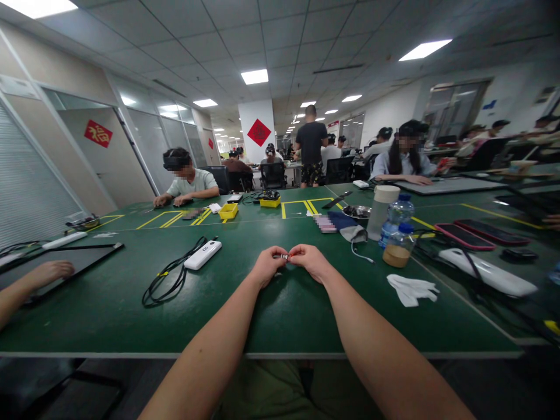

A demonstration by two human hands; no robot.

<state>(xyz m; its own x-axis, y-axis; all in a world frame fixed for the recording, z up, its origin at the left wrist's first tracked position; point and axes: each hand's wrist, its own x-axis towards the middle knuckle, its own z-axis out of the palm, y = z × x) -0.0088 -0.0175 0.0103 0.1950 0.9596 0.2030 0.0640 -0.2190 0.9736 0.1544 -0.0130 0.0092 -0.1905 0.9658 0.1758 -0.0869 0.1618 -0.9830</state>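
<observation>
My left hand (268, 265) and my right hand (308, 260) meet over the green table (109, 303), a little beyond its front edge. Both are closed in a pinch on one small part (284, 256), silvery with a red spot, held between the fingertips of the two hands. The part is too small to name. Both forearms reach out from the bottom of the view.
A white power bank (202, 254) with a coiled black cable (168, 280) lies to the left. White cloth gloves (411, 289), two bottles (396, 236), phones (464, 235) and a white device (487, 271) lie to the right. Another person's hand (50, 272) rests at far left. Yellow trays (228, 211) and seated people are farther back.
</observation>
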